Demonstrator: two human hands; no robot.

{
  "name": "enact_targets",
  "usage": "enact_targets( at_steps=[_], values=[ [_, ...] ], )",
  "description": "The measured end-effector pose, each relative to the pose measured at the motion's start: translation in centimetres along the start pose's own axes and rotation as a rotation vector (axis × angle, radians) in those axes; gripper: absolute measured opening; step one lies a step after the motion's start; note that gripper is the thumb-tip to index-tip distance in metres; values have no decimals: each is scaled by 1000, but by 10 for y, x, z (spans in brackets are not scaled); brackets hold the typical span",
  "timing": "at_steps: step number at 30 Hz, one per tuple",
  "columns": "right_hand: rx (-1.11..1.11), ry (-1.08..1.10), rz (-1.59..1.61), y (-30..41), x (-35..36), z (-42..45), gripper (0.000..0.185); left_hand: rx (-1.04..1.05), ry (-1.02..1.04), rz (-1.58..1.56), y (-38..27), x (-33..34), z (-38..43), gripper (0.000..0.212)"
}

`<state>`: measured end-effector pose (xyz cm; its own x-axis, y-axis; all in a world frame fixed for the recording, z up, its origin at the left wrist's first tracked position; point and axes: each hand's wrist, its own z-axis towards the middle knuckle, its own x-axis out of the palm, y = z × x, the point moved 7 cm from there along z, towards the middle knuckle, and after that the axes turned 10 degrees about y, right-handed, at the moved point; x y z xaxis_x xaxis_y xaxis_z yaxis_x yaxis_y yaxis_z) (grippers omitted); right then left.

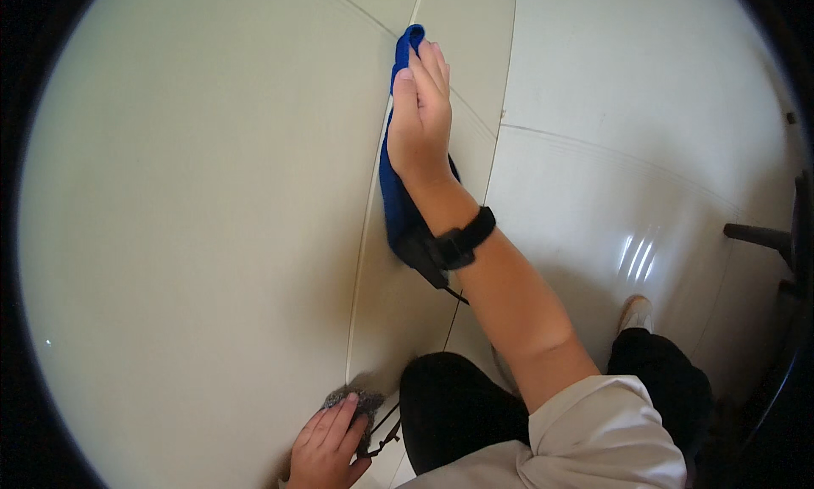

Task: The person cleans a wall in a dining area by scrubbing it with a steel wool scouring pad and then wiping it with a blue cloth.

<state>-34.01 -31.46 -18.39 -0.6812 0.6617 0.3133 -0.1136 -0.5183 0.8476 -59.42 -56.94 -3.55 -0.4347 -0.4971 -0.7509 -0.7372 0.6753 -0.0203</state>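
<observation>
My right hand (423, 117) lies almost flat, fingers extended, along a blue cloth (398, 209) against the pale tiled wall (210, 171). The cloth's folded top edge curls over by the fingertips, and its lower part hangs beneath the wrist. A black wristband (467, 238) with a small black device is strapped on that arm, partly overlapping the cloth. At the bottom, my left hand (327, 444) rests its fingers on a dark grey scouring pad (353, 401), apparently metal wool, at the wall. The palm hides part of that pad.
Glossy floor tiles (591, 95) extend along the wall's foot on the right. My bent knee (445, 387) in black trousers is close to the wall, and a light shoe (636, 312) is on the floor. Dark furniture legs (760, 236) stand at the right edge. Thin black cords (385, 438) hang beside the left hand.
</observation>
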Motion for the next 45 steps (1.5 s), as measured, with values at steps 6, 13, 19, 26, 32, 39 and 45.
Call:
enact_targets(
  at_steps=[6,13,19,26,32,39,45],
  values=[
    [-69,182,23,96,-3,-139,41,-2,5,-2,0,-5,3,65],
    [-34,385,-6,82,3,-178,43,-18,27,7,1,-2,8,65],
    [-128,50,-149,-6,-12,9,28,-39,54,11,2,0,10,64],
    [109,-143,-201,-204,-54,-51,32,-25,22,21,1,-3,8,62],
    [596,87,3,-48,-37,-195,46,-27,52,33,5,2,10,64],
    [-1,277,-60,-2,-4,-170,47,-55,150,53,10,5,8,68],
    [47,16,-89,-188,-60,-45,38,-87,212,19,11,0,9,66]
  ],
)
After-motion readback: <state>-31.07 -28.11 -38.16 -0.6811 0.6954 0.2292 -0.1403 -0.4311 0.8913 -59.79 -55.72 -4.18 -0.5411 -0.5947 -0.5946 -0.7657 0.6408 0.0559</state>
